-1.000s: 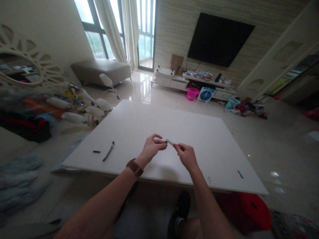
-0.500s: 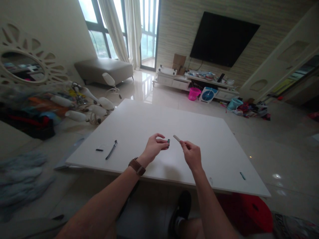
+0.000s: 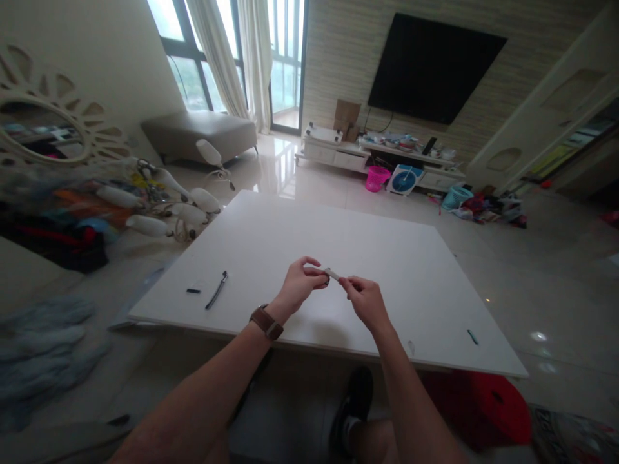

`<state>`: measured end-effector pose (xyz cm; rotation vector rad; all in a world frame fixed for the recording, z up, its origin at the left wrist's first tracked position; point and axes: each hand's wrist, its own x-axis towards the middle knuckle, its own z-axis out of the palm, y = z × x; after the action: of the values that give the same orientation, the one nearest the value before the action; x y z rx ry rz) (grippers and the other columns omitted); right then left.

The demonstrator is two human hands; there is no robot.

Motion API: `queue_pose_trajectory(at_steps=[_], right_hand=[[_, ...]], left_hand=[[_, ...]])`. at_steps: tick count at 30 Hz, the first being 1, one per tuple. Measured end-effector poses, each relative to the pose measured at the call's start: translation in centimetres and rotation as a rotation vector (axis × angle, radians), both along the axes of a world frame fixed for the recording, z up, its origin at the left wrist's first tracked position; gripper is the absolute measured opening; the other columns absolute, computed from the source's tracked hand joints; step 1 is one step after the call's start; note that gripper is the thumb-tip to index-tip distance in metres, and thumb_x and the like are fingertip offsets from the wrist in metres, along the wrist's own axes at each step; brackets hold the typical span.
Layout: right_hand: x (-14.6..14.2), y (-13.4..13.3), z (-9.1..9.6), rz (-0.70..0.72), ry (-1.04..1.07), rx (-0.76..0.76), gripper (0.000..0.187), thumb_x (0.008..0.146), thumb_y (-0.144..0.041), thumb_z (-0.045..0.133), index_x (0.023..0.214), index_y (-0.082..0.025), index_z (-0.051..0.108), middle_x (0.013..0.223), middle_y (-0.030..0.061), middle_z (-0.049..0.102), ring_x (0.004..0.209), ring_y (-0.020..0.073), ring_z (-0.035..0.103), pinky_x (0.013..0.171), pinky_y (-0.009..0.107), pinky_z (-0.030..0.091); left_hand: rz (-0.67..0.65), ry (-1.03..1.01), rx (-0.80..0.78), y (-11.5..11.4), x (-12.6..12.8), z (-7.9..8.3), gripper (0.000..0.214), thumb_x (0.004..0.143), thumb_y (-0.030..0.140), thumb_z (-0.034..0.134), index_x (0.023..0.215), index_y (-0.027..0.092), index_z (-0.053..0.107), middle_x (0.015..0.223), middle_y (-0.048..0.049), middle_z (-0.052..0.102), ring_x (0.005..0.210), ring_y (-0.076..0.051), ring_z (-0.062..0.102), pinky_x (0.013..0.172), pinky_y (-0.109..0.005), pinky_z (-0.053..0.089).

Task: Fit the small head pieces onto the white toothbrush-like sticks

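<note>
Both my hands hover over the near middle of a large white board [image 3: 290, 225]. My left hand [image 3: 300, 287], with a brown watch at the wrist, pinches a small dark piece between thumb and fingers; the piece is mostly hidden. My right hand [image 3: 365, 301] pinches a short pale stick [image 3: 332, 274], whose far end touches the fingertips of the left hand. On the board to the left lie a thin dark curved tool [image 3: 216, 290] and a small black piece [image 3: 193, 290]. Near the right front corner lies a small dark sliver [image 3: 472, 336].
A red stool [image 3: 488, 399] stands under the board's near right edge, with my black shoe [image 3: 349, 406] below the front edge. White lamp parts and clutter [image 3: 159, 206] lie on the floor at the left. A TV cabinet, pink basket [image 3: 376, 178] and fan stand at the far wall.
Half a second ago my hands were apart, with the dark piece and the pale stick held separately. Now they have come together and the stick's tip meets the left fingers.
</note>
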<state>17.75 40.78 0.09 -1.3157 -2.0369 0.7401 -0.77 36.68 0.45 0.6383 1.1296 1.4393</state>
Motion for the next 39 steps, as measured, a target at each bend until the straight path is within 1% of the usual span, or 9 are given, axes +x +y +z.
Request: queue_pose_trajectory(at_steps=[3,4,7,9,14,17,20,32,39], right_hand=[[0.5,0.4,0.0,-0.212,-0.015,0.085,0.044,0.092,-0.056,0.054,0.083,-0.019,0.077,0.062,0.0023,0.061,0.058,0.0134,0.049,0.055,0.024,0.029],[0.6,0.4,0.1,-0.228,0.019,0.090,0.045,0.093,-0.056,0.053,0.085,-0.018,0.077,0.062,0.0023,0.060,0.058,0.0135,0.049,0.055,0.024,0.030],[0.3,0.1,0.1,-0.059,0.113,0.011,0.050,0.092,-0.059,0.052,0.085,-0.016,0.077,0.059,0.0015,0.057,0.056,0.0134,0.048,0.054,0.024,0.032],[0.1,-0.1,0.1,0.017,0.080,-0.015,0.050,0.091,-0.059,0.054,0.082,-0.017,0.077,0.058,0.0016,0.058,0.056,0.0133,0.049,0.054,0.024,0.032],[0.3,-0.1,0.4,-0.244,0.015,0.142,0.045,0.093,-0.055,0.053,0.082,-0.018,0.076,0.063,0.0026,0.062,0.058,0.0131,0.049,0.055,0.025,0.029],[0.2,-0.2,0.2,-0.092,0.100,0.087,0.046,0.094,-0.055,0.052,0.082,-0.017,0.076,0.060,0.0010,0.059,0.057,0.0125,0.049,0.056,0.024,0.032],[-0.2,-0.2,-0.1,0.027,0.067,0.018,0.046,0.093,-0.055,0.054,0.079,-0.017,0.076,0.057,0.0002,0.057,0.054,0.0121,0.047,0.054,0.024,0.031],[-0.6,-0.5,-0.2,0.012,0.033,0.044,0.044,0.094,-0.054,0.053,0.081,-0.020,0.078,0.056,-0.0006,0.055,0.054,0.0118,0.044,0.054,0.024,0.028],[-1.0,-0.5,-0.7,0.081,0.061,0.011,0.045,0.094,-0.053,0.052,0.082,-0.019,0.078,0.057,-0.0005,0.056,0.054,0.0118,0.045,0.054,0.024,0.028]], left_hand=[[-0.011,-0.002,-0.012,0.0,0.0,-0.1,0.048,0.058,0.015,0.090,0.091,0.015,0.056,0.075,-0.0053,0.072,0.070,-0.016,0.069,0.073,-0.034,0.058],[-0.016,-0.005,-0.016,0.1,0.0,-0.1,0.048,0.058,0.016,0.090,0.091,0.015,0.056,0.075,-0.0053,0.072,0.070,-0.017,0.069,0.072,-0.034,0.059],[-0.028,-0.012,-0.011,0.1,0.1,-0.1,0.047,0.058,0.016,0.090,0.092,0.015,0.056,0.075,-0.0058,0.072,0.071,-0.017,0.069,0.074,-0.034,0.058],[-0.031,-0.008,0.006,0.0,0.1,0.0,0.047,0.058,0.016,0.089,0.092,0.015,0.057,0.076,-0.0062,0.072,0.072,-0.017,0.069,0.075,-0.035,0.058],[-0.013,0.007,0.001,-0.1,0.0,0.2,0.045,0.059,0.017,0.089,0.091,0.015,0.058,0.077,-0.0055,0.072,0.072,-0.016,0.069,0.077,-0.036,0.058],[-0.020,-0.006,0.000,-0.1,-0.1,0.2,0.044,0.059,0.016,0.089,0.090,0.015,0.058,0.077,-0.0056,0.072,0.073,-0.017,0.069,0.078,-0.035,0.058],[-0.020,-0.002,0.005,-0.1,-0.1,0.3,0.044,0.059,0.015,0.088,0.091,0.015,0.057,0.077,-0.0055,0.072,0.073,-0.017,0.069,0.077,-0.035,0.058],[-0.008,-0.070,-0.002,0.2,-0.3,-0.2,0.035,0.066,0.015,0.084,0.097,0.012,0.066,0.087,-0.0096,0.073,0.083,-0.018,0.069,0.087,-0.037,0.057],[0.054,-0.133,-0.026,0.4,-0.7,-0.6,0.026,0.067,0.025,0.085,0.081,0.012,0.067,0.083,-0.0069,0.069,0.082,-0.016,0.067,0.081,-0.036,0.058]])
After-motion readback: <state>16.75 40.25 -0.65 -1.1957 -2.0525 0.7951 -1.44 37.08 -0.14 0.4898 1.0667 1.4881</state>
